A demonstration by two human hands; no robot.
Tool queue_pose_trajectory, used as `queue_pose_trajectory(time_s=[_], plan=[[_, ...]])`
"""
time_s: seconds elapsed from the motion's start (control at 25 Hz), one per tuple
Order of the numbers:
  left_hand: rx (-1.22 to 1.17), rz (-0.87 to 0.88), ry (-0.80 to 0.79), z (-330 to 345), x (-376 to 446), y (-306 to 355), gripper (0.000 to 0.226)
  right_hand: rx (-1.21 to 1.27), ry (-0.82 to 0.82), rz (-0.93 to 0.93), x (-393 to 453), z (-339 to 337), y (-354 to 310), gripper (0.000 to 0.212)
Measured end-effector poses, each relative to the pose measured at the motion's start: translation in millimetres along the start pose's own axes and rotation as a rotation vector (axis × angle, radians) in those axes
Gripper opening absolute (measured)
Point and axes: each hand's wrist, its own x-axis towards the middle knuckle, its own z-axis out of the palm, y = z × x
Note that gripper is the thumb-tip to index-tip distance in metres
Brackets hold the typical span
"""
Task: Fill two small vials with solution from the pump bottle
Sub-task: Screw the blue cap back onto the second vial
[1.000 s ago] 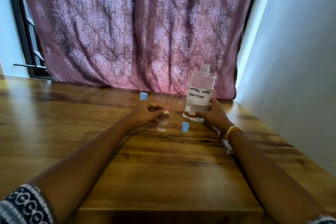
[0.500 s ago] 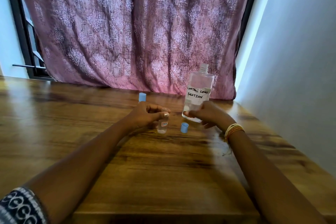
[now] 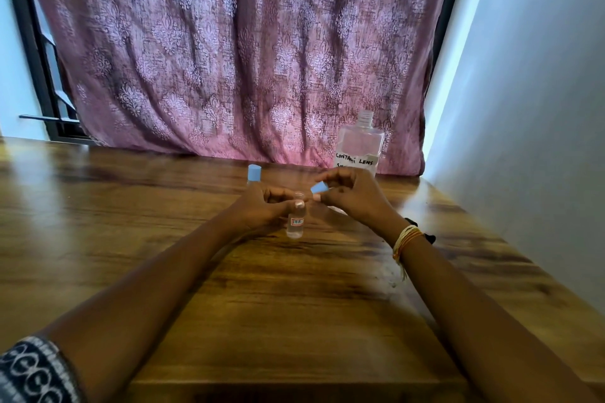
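Observation:
My left hand (image 3: pixel 262 209) grips a small clear vial (image 3: pixel 296 221) near its open neck; the vial stands upright on the wooden table (image 3: pixel 294 304) and bears a tiny red-edged label. My right hand (image 3: pixel 350 196) pinches a light blue cap (image 3: pixel 319 187) just right of the vial's mouth. Behind that hand stands the clear bottle (image 3: pixel 360 144) with a handwritten "Contact Lens Solution" label, its threaded neck uncapped. A second vial with a blue cap (image 3: pixel 254 172) stands behind my left hand, its body mostly hidden.
A purple patterned curtain (image 3: pixel 229 59) hangs along the table's far edge. A pale wall (image 3: pixel 540 124) runs close along the right side. A small dark object (image 3: pixel 430 236) lies behind my right wrist.
My right hand let go of the bottle, which now stands further back, and picked the blue cap up from the table, bringing it beside the vial's mouth. My left hand kept hold of the vial.

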Motion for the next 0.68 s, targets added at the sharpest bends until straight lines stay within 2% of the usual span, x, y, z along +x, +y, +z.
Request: queue_pose_trajectory(time_s=[0.16, 0.52, 0.68], plan=[[0.008, 0.003, -0.015, 1, -2, 2, 0.012, -0.012, -0.055, -0.185, -7, 5, -11, 0.040], [-0.062, -0.035, -0.048, 0, 0, -2, 0.019, 0.003, -0.101, -0.245, -10, 6, -16, 0.039], [-0.063, -0.043, -0.063, -1, 2, -4, 0.035, 0.005, -0.116, -0.251, -9, 6, -15, 0.037]])
